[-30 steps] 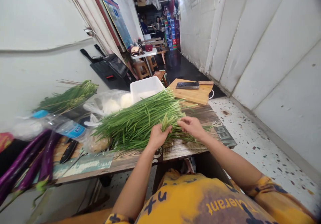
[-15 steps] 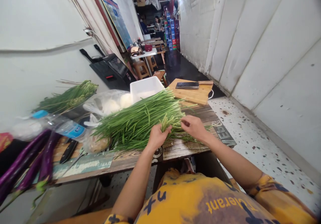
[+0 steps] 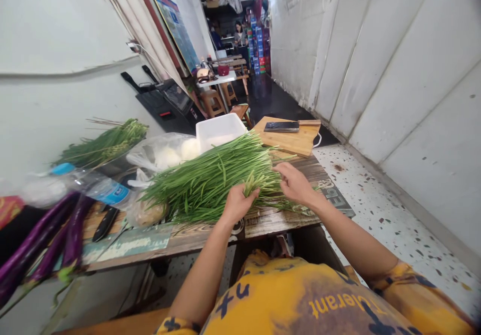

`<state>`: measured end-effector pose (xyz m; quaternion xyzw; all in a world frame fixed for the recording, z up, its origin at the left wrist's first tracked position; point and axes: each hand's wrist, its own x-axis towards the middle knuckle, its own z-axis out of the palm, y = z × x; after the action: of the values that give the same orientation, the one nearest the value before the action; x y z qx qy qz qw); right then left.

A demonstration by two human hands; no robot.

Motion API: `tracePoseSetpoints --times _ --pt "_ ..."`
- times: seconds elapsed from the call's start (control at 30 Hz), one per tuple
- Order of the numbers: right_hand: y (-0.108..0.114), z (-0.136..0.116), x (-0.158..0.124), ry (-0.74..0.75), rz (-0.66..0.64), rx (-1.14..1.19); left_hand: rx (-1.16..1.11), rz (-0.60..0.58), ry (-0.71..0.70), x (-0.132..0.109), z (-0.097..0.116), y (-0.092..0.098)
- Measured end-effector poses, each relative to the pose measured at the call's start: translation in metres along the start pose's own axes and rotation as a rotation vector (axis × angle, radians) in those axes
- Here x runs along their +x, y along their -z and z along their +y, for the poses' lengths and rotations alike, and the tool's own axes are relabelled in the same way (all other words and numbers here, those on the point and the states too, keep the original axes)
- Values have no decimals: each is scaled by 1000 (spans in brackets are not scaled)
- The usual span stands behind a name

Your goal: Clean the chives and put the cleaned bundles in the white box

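Note:
A large heap of green garlic chives lies across the table, its pale stem ends toward the right. My left hand is closed around a small bunch of chives at the near side of the heap, with pale ends sticking up past the thumb. My right hand is at the stem ends, its index finger stretched toward them and the thumb lower and apart. I make out nothing held in it. Loose stems and scraps lie beneath it on the wooden table.
A cleaver rests on a cutting board behind the chives. Nearby stand a white plastic tub and a bag of white round things. Leftward are a water bottle, a black-handled knife, eggplants and more greens.
My right hand has shifted slightly right and away from me, its fingers opening from a pinch. My left hand keeps its bunch nearly in place. The distant person now appears more upright.

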<state>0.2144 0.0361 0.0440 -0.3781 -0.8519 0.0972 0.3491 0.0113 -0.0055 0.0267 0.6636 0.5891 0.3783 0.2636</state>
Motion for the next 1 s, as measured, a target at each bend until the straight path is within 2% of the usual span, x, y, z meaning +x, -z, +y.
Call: tracePoseSetpoints --times 0.07,0.13,0.23,0.3,0.37,0.4,0.47,0.53,0.6,0.67,0.8,0.87,0.93,1.0 --pt "-2 -9 3 126 -167 -75 42 -28 -35 -1 1 0" --pt "-3 -13 6 171 -323 -135 72 -62 -81 -3 2 1" --pt "1 -6 10 161 -431 -38 90 -67 -120 -5 2 5" --pt "7 6 10 68 -389 84 31 -23 -94 -4 -1 9" --pt "11 16 7 -46 -263 135 -82 73 -39 -2 -5 15" --pt "10 18 5 -58 -203 120 -137 132 -16 -1 -7 18" --pt "3 17 -1 24 -157 8 -204 224 -3 2 -10 23" --pt "-9 10 -6 116 -179 -163 -220 260 -13 4 -12 24" --pt "-20 3 -10 110 -185 -305 -198 257 -9 4 -12 22" --pt "-24 -3 -10 105 -156 -319 -163 224 -5 3 -10 18" --pt "-10 -6 -8 231 -37 -91 -69 133 -87 0 -4 11" --pt "-1 -7 -7 249 24 16 8 77 -144 1 -2 9" --pt "1 -10 -6 179 87 128 67 31 -162 2 -1 7" --pt "-7 -13 -5 16 128 254 93 34 -142 4 -3 5"
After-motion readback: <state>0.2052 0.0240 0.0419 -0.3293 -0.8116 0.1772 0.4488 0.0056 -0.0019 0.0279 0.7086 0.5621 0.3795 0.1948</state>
